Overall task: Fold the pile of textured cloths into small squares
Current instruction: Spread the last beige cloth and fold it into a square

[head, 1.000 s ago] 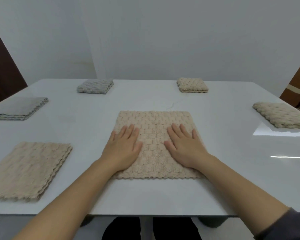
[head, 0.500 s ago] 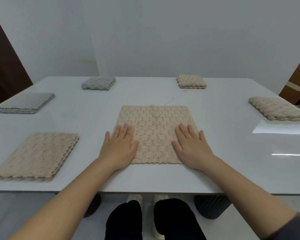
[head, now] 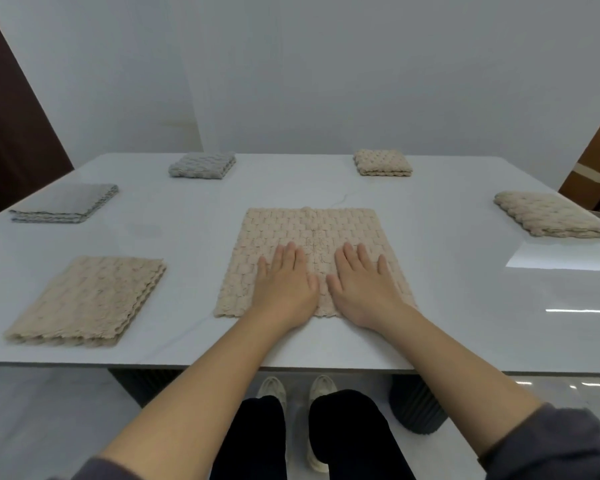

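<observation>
White glossy table [head: 465, 306] carries everything. Beige textured cloth [head: 312, 226] lies flat at centre, near edge toward 6 o'clock. Long axis seemingly 12–6, ridge line along it.

Beige stack [head: 87, 299] at 8 o'clock and grey stack [head: 66, 202] at 10: unfolded, left to do.

Folded already:
- beige bundle [head: 548, 218] at 2
- grey square [head: 203, 165] at 11
- beige square [head: 383, 162] at 1

Task likely under halfway.

Left hand [head: 284, 282], right hand [head: 364, 282]: each grip spread flat, fingers straight toward 12, pressing cloth, holding nothing.
</observation>
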Available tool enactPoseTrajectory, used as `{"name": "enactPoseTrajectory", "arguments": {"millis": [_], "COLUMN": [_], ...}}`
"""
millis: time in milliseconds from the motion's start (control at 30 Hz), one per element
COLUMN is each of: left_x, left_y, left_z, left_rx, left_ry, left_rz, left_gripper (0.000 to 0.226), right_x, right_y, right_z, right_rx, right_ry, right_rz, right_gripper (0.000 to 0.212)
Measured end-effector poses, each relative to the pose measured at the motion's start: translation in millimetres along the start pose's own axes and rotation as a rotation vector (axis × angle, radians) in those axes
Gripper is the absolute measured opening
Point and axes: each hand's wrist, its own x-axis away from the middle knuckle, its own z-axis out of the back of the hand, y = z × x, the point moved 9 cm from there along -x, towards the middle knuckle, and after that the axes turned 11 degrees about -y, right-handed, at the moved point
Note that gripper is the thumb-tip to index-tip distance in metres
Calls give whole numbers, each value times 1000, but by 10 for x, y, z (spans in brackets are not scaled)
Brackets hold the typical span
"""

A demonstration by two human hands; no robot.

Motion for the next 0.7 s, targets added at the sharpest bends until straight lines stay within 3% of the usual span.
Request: {"name": "enactPoseTrajectory", "arguments": {"millis": [533, 633, 700], "left_x": [456, 576, 720], "left_y": [-1142, -1141, -1029], "left_z": [35, 156, 338], "left_rx": [-17, 29, 81], "left_ry": [-38, 101, 295], "left_rz": [212, 146, -42], "left_gripper": [63, 61, 50], "right_x": [330, 432, 567], "right_y": [731, 797, 774], "right_z": [3, 41, 169], "right_rx": [2, -49, -104], "right_ry": [-18, 51, 217], "right_rz": [-95, -108, -43], "right_gripper": [66, 61, 56]}}
